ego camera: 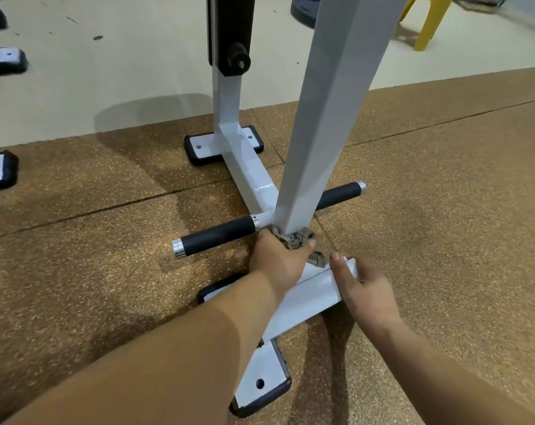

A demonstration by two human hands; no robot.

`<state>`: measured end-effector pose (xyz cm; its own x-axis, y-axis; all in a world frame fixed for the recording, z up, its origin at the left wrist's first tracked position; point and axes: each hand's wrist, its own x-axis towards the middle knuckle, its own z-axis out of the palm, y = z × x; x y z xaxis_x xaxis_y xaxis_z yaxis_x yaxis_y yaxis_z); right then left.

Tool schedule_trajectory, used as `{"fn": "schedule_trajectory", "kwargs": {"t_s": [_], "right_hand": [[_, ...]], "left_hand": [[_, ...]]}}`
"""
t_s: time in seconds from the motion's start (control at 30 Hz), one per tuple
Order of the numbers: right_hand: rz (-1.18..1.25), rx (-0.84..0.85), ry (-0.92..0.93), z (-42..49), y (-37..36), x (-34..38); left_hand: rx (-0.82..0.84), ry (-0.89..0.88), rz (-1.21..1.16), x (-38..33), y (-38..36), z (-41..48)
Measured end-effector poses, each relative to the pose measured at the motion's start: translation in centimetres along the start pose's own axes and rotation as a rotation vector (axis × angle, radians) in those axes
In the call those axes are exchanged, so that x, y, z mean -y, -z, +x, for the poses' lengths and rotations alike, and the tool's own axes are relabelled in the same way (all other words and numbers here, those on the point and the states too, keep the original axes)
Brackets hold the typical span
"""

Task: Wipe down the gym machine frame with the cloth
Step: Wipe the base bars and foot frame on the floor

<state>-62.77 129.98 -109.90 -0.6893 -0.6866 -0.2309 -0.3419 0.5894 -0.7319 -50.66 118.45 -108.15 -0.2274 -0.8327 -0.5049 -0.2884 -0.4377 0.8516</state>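
Down at the foot of the white gym machine frame (pixel 330 118), where its slanted upright post meets the base bar (pixel 309 299), a crumpled grey-brown cloth (pixel 297 239) is pressed against the bottom of the post. The left hand (pixel 278 262) grips the cloth, fingers curled tightly round it, knuckles toward the camera; a loose end of the fabric trails onto the top of the base bar just to the right. The right hand (pixel 367 292) holds the base bar near its right end, thumb laid along the top face and the other fingers bent over the bar's right edge, just beside the trailing cloth but apart from the left hand.

A black-gripped peg (pixel 217 236) sticks out to the left of the post's foot, and a second peg (pixel 340 196) sticks out to the right behind it. The base bar ends near the camera in a white foot plate (pixel 266 378) with a black rubber rim and one bolt hole. All of this stands on a speckled brown rubber mat (pixel 444 210). Far beyond lies a pale floor (pixel 122 72), with a yellow stool (pixel 425 23) at the far right and a dark weight plate (pixel 304 9) beside it.
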Motion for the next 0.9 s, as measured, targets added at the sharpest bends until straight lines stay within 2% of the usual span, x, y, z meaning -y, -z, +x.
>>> {"fn": "schedule_trajectory", "kwargs": {"t_s": [0.03,0.17,0.23,0.3,0.37,0.43,0.5,0.57,0.63,0.73,0.8,0.9], "right_hand": [[0.028,0.001,-0.001,-0.1,0.0,0.1],[0.081,-0.039,0.001,-0.2,-0.1,0.5],[0.085,-0.045,-0.005,-0.3,0.0,0.6],[0.091,-0.028,-0.01,-0.5,0.1,0.8],[0.101,-0.019,-0.013,-0.5,0.1,0.7],[0.105,-0.016,-0.015,-0.5,0.0,0.7],[0.102,-0.027,-0.016,-0.4,-0.1,0.7],[0.101,-0.041,-0.02,-0.3,-0.2,0.7],[0.114,-0.042,-0.019,-0.3,-0.2,0.7],[0.139,-0.036,-0.009,-0.6,0.0,0.7],[0.143,-0.036,-0.003,-0.6,-0.2,0.8],[0.125,-0.059,0.001,-0.3,-0.4,1.0]], "left_hand": [[-0.005,-0.006,0.033,-0.1,-0.1,-0.4],[-0.125,-0.108,0.435,0.7,-2.1,-3.1],[-0.088,-0.069,0.413,1.0,-1.7,-2.1],[0.011,0.0,0.162,0.6,-0.4,-0.1],[0.101,0.06,0.038,0.4,0.4,0.6],[0.076,-0.001,0.187,0.8,-0.1,-0.1],[-0.01,-0.068,0.444,1.4,-1.2,-1.4],[-0.07,-0.048,0.577,1.7,-2.0,-2.2],[-0.071,-0.042,0.517,1.1,-1.8,-1.8],[-0.039,0.038,0.288,0.4,-1.9,-0.2],[-0.135,0.013,0.386,0.9,-2.6,-0.8],[-0.095,-0.023,0.573,0.8,-2.7,-3.2]]}}
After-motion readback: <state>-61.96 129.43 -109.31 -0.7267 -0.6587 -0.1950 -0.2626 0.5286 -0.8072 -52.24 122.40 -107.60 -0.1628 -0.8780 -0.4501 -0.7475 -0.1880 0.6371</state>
